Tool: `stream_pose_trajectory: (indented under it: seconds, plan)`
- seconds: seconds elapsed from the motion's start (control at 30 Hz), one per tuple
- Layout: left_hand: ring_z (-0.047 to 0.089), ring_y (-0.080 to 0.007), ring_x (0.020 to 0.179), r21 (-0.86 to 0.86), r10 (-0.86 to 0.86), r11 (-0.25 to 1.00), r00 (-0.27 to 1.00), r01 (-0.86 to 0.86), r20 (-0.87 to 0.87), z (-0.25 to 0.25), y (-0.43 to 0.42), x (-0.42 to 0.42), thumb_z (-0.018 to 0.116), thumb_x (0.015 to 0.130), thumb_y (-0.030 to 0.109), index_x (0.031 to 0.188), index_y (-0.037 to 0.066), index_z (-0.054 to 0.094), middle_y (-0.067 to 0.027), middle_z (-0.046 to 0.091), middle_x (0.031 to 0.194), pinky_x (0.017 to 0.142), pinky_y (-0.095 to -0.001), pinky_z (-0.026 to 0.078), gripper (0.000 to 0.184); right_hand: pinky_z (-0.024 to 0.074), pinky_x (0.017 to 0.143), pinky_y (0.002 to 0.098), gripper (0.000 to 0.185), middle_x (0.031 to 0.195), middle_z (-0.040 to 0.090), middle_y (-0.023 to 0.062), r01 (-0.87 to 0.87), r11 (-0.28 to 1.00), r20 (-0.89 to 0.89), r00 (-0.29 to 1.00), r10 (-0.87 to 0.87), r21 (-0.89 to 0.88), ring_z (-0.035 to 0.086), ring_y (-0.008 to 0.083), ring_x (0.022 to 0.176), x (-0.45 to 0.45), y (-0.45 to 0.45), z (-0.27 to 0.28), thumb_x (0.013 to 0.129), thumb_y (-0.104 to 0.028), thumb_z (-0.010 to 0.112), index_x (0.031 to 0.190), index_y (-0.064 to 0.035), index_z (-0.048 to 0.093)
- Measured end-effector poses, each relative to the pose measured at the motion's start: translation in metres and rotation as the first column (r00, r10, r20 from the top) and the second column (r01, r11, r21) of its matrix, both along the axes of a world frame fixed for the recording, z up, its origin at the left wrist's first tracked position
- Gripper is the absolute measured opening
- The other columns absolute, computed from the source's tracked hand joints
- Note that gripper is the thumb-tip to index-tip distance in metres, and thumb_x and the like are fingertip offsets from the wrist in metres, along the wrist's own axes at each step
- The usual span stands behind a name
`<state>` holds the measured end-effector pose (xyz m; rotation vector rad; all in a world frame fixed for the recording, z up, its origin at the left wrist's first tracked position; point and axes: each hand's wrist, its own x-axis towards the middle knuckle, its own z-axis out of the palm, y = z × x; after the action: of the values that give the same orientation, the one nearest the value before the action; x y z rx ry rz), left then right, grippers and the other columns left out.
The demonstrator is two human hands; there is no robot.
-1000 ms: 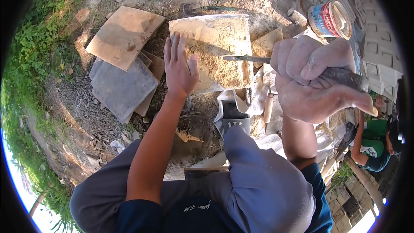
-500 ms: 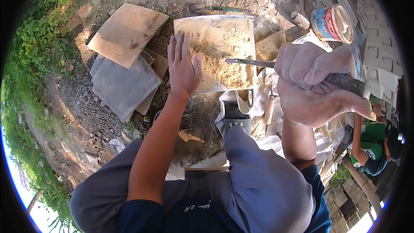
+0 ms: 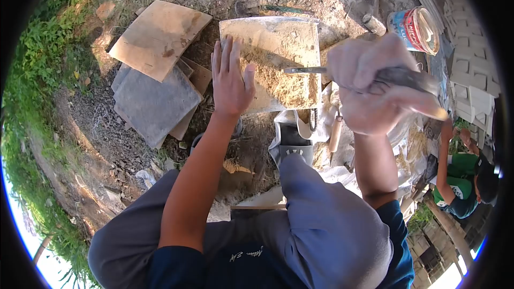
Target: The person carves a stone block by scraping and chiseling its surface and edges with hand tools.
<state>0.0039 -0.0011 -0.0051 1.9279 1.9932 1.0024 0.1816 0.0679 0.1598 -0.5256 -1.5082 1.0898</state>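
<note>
My left hand [image 3: 233, 83] lies flat with its fingers stretched out on the left part of a pale stone slab [image 3: 267, 35]. Loose tan grit and chipped patches cover much of the slab's face. My right hand [image 3: 369, 85], smeared by motion and dusty, is closed around the dark handle of a chisel-like tool [image 3: 306, 70]. Its narrow metal blade points left over the slab's right half; I cannot tell whether the tip touches the stone. The thumb stretches along the handle's near end.
Stacked slabs, a tan one [image 3: 160, 37] over a grey one [image 3: 155, 101], lie at left. A paint bucket [image 3: 412, 29] stands at upper right. A wooden-handled tool [image 3: 335, 131] lies near my sandalled foot [image 3: 294, 150]. Another person [image 3: 460, 182] works at far right.
My right hand has moved left and slightly up with the tool, and it is now blurred. The left hand stays flat on the slab. The view has shifted slightly.
</note>
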Motion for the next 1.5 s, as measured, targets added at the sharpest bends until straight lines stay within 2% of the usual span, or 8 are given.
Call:
stream_pose_trajectory:
  seconds: [0.03, 0.13, 0.6, 0.9, 1.07, 1.13, 1.33, 1.5]
  plan:
    - [0.026, -0.0484, 0.144, 0.002, -0.004, 1.000, 1.000, 0.004, -0.009, 0.000, 0.002, -0.001, 0.045, 0.102, 0.034, 0.149, 0.004, 0.034, -0.0229, 0.035, 0.154, 0.117, -0.0578, 0.022, 0.057, 0.0200, 0.044, 0.0280, 0.073, 0.056, 0.037, 0.0002, 0.006, 1.000, 0.060, 0.998, -0.004, -0.030, 0.028, 0.0097, 0.046, 0.002, 0.000, 0.001, 0.086, -0.077, 0.031, 0.079, -0.0063, 0.046]
    - [0.028, -0.0474, 0.143, 0.012, 0.011, 1.000, 0.999, -0.010, -0.038, 0.003, 0.006, 0.002, 0.040, 0.104, 0.038, 0.149, 0.003, 0.036, -0.0229, 0.037, 0.152, 0.117, -0.0548, 0.024, 0.057, 0.0260, 0.042, 0.0257, 0.030, 0.059, 0.046, 0.0048, -0.134, 0.989, -0.212, 0.967, 0.144, 0.058, 0.039, 0.0095, 0.047, 0.001, 0.011, -0.007, 0.095, -0.017, 0.054, 0.069, -0.0047, 0.047]
    - [0.026, -0.0494, 0.143, 0.003, -0.010, 1.000, 1.000, 0.010, -0.015, 0.000, 0.005, 0.001, 0.043, 0.103, 0.035, 0.150, 0.004, 0.034, -0.0239, 0.035, 0.154, 0.117, -0.0584, 0.021, 0.056, 0.0337, 0.044, 0.0273, 0.035, 0.064, 0.051, 0.0062, -0.040, 0.995, -0.254, 0.965, 0.062, 0.091, 0.044, 0.0128, 0.051, -0.001, 0.007, 0.009, 0.099, -0.016, 0.050, 0.069, 0.0006, 0.050]
    - [0.027, -0.0491, 0.143, -0.006, 0.013, 1.000, 0.999, -0.013, -0.031, -0.002, 0.004, -0.001, 0.043, 0.103, 0.036, 0.149, 0.004, 0.034, -0.0234, 0.035, 0.154, 0.117, -0.0583, 0.022, 0.057, 0.0368, 0.046, 0.0246, 0.029, 0.066, 0.052, 0.0056, -0.269, 0.956, -0.291, 0.911, 0.292, 0.117, 0.046, 0.0107, 0.052, 0.004, 0.008, 0.007, 0.095, -0.011, 0.057, 0.069, 0.0010, 0.051]
    - [0.026, -0.0478, 0.144, 0.001, -0.004, 1.000, 0.999, 0.004, -0.032, 0.000, 0.006, 0.000, 0.042, 0.104, 0.039, 0.149, 0.004, 0.034, -0.0226, 0.034, 0.154, 0.117, -0.0581, 0.022, 0.058, 0.0352, 0.045, 0.0243, 0.024, 0.065, 0.049, 0.0067, -0.029, 1.000, -0.145, 0.989, 0.028, -0.003, 0.044, 0.0119, 0.052, 0.001, 0.001, 0.011, 0.089, -0.001, 0.050, 0.066, -0.0005, 0.045]
    - [0.026, -0.0479, 0.144, 0.007, 0.002, 1.000, 1.000, -0.002, -0.026, 0.000, 0.009, 0.000, 0.042, 0.104, 0.039, 0.149, 0.004, 0.034, -0.0226, 0.034, 0.154, 0.117, -0.0582, 0.022, 0.058, 0.0339, 0.044, 0.0239, 0.030, 0.065, 0.049, 0.0061, -0.233, 0.969, -0.230, 0.942, 0.245, 0.079, 0.043, 0.0117, 0.051, 0.013, 0.003, 0.016, 0.094, -0.008, 0.052, 0.066, -0.0002, 0.044]
    - [0.029, -0.0480, 0.142, 0.032, 0.008, 0.999, 0.999, -0.006, -0.051, 0.001, 0.009, 0.000, 0.038, 0.104, 0.041, 0.149, 0.004, 0.035, -0.0231, 0.037, 0.152, 0.117, -0.0560, 0.024, 0.059, 0.0302, 0.040, 0.0240, 0.046, 0.063, 0.047, 0.0070, -0.137, 0.985, -0.248, 0.955, 0.159, 0.104, 0.039, 0.0111, 0.045, 0.006, 0.003, 0.007, 0.100, -0.025, 0.052, 0.063, -0.0013, 0.038]
    - [0.025, -0.0480, 0.144, -0.007, 0.002, 1.000, 0.999, -0.002, -0.035, 0.002, 0.007, 0.001, 0.043, 0.103, 0.036, 0.151, 0.005, 0.032, -0.0227, 0.033, 0.155, 0.118, -0.0584, 0.021, 0.059, 0.0212, 0.043, 0.0283, 0.072, 0.057, 0.040, 0.0021, 0.117, 0.990, -0.069, 0.990, -0.122, -0.073, 0.029, 0.0102, 0.045, 0.001, -0.004, 0.006, 0.084, -0.077, 0.038, 0.074, -0.0065, 0.046]
